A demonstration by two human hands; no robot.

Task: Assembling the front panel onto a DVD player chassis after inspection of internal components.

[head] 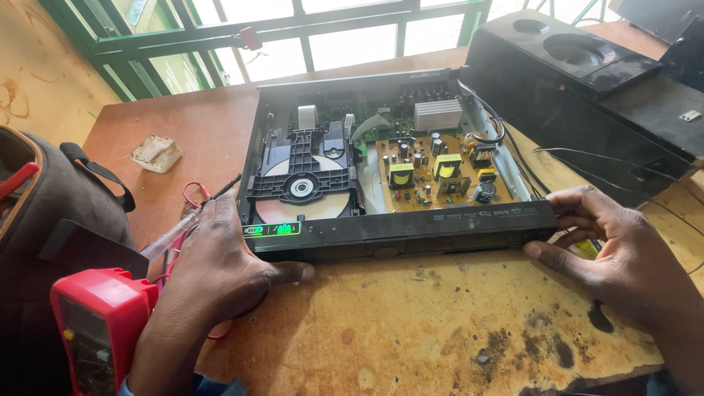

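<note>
An open black disc player (411,227) lies on the worn wooden table (411,330), its lid off. Inside I see a disc tray with a silver disc (302,187) and a brown circuit board (436,172). A small green display (275,229) glows on the front panel. My left hand (220,268) grips the player's front left corner, thumb under the front edge. My right hand (601,242) clasps the front right corner, fingers on the panel's end.
A red multimeter (99,323) sits at the lower left beside a dark bag (59,213). A clear-handled tool (180,231) and red wires lie left of the player. Black speaker boxes (579,73) stand at the right rear. A small pale sponge-like block (155,152) rests at the left rear.
</note>
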